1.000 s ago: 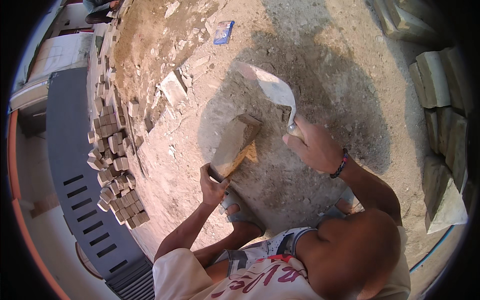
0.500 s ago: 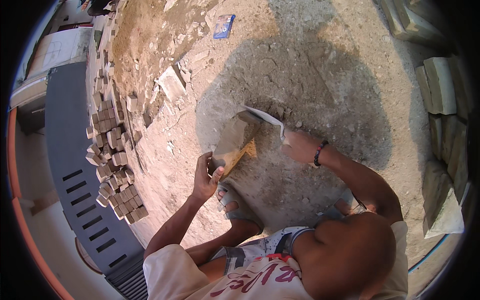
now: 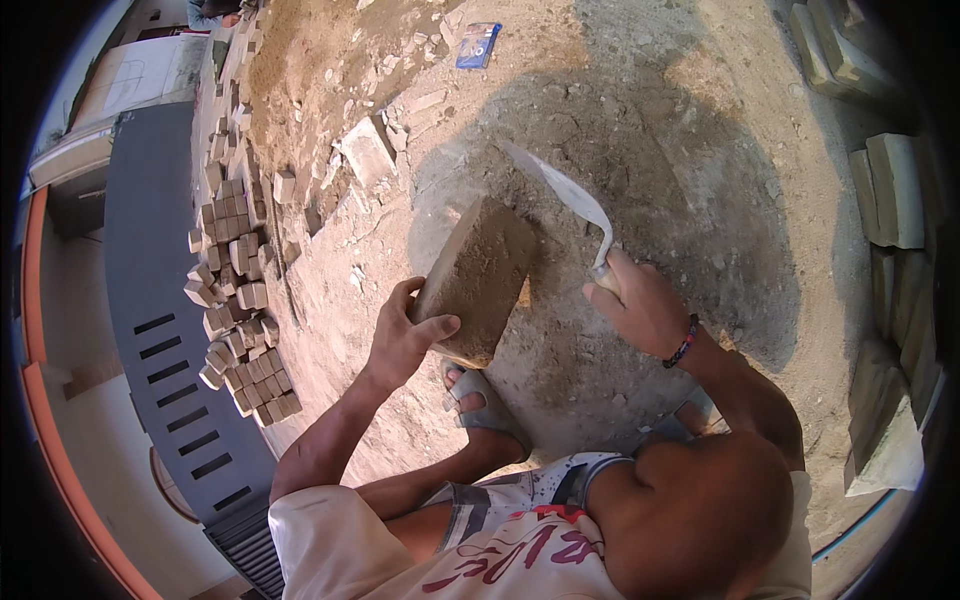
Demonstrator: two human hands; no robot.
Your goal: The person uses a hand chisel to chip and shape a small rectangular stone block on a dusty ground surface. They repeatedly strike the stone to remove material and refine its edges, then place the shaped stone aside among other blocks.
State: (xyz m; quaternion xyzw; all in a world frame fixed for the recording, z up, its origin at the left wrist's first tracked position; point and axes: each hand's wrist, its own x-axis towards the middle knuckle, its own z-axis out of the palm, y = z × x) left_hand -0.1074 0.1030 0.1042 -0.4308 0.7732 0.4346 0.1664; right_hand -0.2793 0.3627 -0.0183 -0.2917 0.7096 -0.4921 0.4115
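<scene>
My left hand (image 3: pixel 405 335) grips the near end of a grey-brown concrete block (image 3: pixel 478 275), thumb over its upper face and fingers along its left side. The block is tilted, its far end pointing away from me. In my right hand (image 3: pixel 645 305) is a trowel (image 3: pixel 570 190), my fingers closed around its handle. The pale blade reaches up and left, past the block's far end and apart from it. Dark, loose soil (image 3: pixel 590 140) lies beneath and beyond the blade.
Several small paving blocks (image 3: pixel 240 250) are piled at the left, beside a grey slotted panel (image 3: pixel 165 350). Larger concrete slabs (image 3: pixel 895 190) line the right side. A broken slab piece (image 3: pixel 368 152) and a blue packet (image 3: pixel 478 46) lie farther off. My sandalled foot (image 3: pixel 485 410) is close below the block.
The trowel has come away from the block's far end, and my right hand has shifted right and nearer. The block has turned in my left hand, showing a broad face.
</scene>
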